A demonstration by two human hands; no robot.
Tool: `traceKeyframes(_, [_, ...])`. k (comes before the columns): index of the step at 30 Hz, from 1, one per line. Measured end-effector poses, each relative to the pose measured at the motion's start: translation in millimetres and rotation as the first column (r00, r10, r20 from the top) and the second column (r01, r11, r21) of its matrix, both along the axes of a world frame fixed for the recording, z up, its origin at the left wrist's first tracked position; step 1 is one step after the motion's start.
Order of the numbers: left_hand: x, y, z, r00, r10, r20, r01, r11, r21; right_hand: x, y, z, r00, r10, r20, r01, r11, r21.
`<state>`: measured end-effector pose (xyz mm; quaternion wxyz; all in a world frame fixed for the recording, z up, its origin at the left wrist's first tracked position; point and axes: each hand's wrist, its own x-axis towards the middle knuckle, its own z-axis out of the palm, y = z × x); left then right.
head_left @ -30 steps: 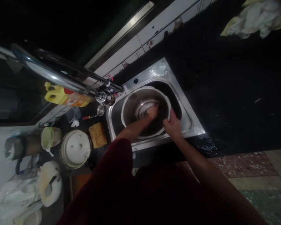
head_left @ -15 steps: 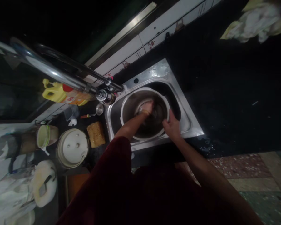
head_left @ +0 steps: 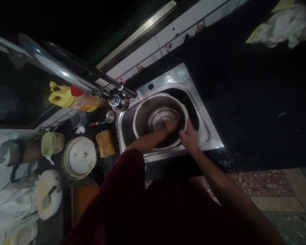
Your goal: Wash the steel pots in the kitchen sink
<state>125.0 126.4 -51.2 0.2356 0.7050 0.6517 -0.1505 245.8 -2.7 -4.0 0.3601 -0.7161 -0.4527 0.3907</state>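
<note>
A large round metal pot [head_left: 143,115] with a pale rim sits inside the steel sink [head_left: 178,75]. My left hand [head_left: 171,126] reaches down into the pot, low against the inside near its right part. Its fingers are blurred and in shadow, so whether it holds something does not show. My right hand [head_left: 189,136] is closed around the pot's rim on the right side, thumb inside the edge. Pale rings show on the pot's bottom, which looks wet.
A chrome faucet [head_left: 118,102] rises left of the sink. Beside it stand a yellow jug [head_left: 63,98], a small strainer-like ladle [head_left: 109,116], a brown sponge-like block [head_left: 105,143] and a round white lid [head_left: 82,156]. Crumpled cloth [head_left: 283,29] lies on the dark counter [head_left: 257,102].
My left hand has moved from the pot's middle toward its lower right, baring more of the bottom. My right hand keeps its hold on the rim. The view has shifted slightly.
</note>
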Motion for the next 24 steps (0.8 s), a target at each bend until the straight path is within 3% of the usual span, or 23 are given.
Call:
traceKeyframes(5, [3,0,-0.4,0.996,-0.059,-0.074,0.057,0.998,-0.020,0,0,-1.6,1.000,0.018,-0.005,-0.018,1.000,0.005])
traceKeyframes(9, [9,-4,-4.5,0.984,-0.179,0.026,0.180,0.978,-0.102,1,-1,-4.5,1.000,-0.010,-0.008,0.010,1.000,0.001])
traceKeyframes(10, [6,-2,-4.5,0.978,-0.208,0.029,0.210,0.971,-0.115,1,-1,-4.8,1.000,0.001,-0.010,-0.001,1.000,0.004])
traceKeyframes(14, [-21,8,-1.4,0.979,-0.150,-0.137,0.150,0.989,-0.009,0,-1,-3.8,1.000,0.017,-0.002,-0.017,1.000,0.016])
traceKeyframes(18, [-44,1,0.3,0.946,-0.303,-0.117,0.280,0.944,-0.176,-4,-2,-3.0,0.999,-0.030,0.015,0.030,0.999,0.024])
traceKeyframes(24, [-45,-12,2.3,0.947,-0.263,-0.186,0.239,0.960,-0.144,-5,-2,-2.4,0.999,0.011,0.031,-0.012,1.000,0.020])
